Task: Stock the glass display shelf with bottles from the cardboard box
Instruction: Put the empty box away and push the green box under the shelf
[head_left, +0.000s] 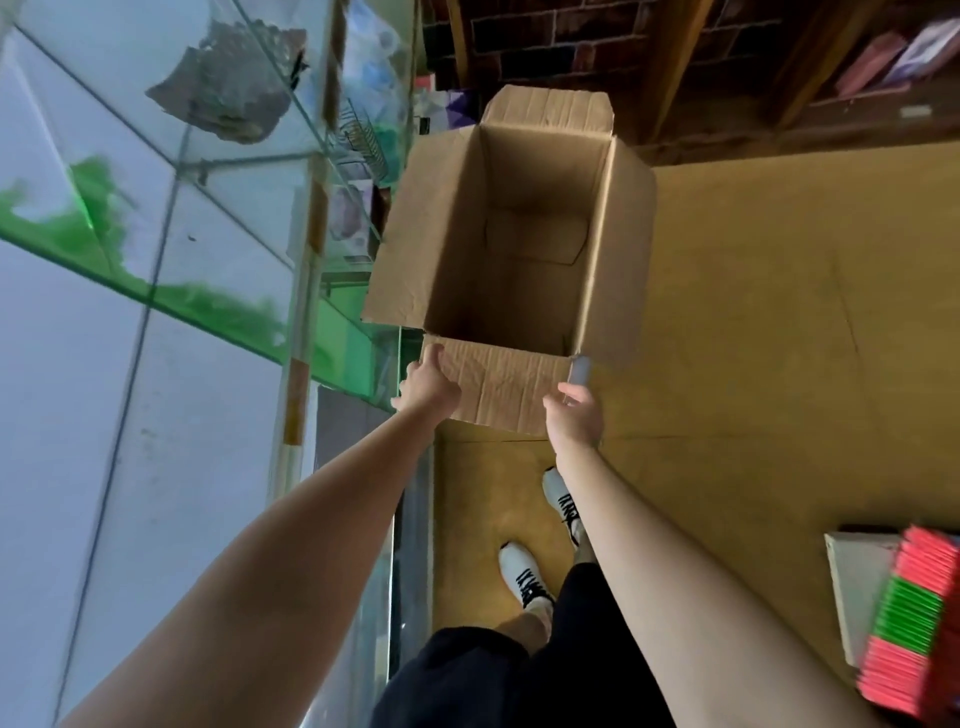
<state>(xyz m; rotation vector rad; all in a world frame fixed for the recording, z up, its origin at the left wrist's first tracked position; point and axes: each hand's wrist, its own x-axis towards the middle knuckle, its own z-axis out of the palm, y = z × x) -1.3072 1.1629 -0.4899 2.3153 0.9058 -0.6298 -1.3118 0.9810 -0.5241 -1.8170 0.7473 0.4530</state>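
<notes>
Open cardboard box (519, 249) held by 2 hands beside glass display shelf (130, 218).
Left hand (428, 387) grips near flap's left corner; right hand (574, 415) pinches its right corner; brown floor (753, 312), brick wall (545, 47), pink-green packs (914, 623) far right.

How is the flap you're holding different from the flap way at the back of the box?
The near flap is gripped at its corners by the left hand and right hand; the far flap is touched by nothing. The near flap looks creased and crumpled; the far flap looks smoother. Both are plain brown cardboard on the same open box.
</notes>
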